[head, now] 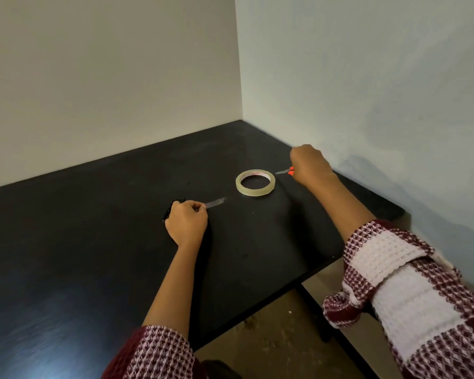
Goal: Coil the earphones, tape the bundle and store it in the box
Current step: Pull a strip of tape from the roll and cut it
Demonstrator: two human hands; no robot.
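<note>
L hand (pixel 186 220): grips black earphones (pixel 167 212), pinches tape strip (pixel 215 202), mid table (pixel 93 242).
R hand (pixel 309 164): clenched round orange scissors (pixel 285 171), far right.
Tape roll (pixel 255 183): flat btwn hands, touching neither.

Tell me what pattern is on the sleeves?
Maroon and white checks, knitted; the right sleeve shows it best in the head view.

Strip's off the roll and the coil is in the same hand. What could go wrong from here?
1. The left hand pinches the tape strip while gripping the earphones; the loose strip could fold on itself or stick to the table.
2. Held one-handed, the earphones may uncoil.
3. The right hand holds scissors, so it isn't free to help.
</note>
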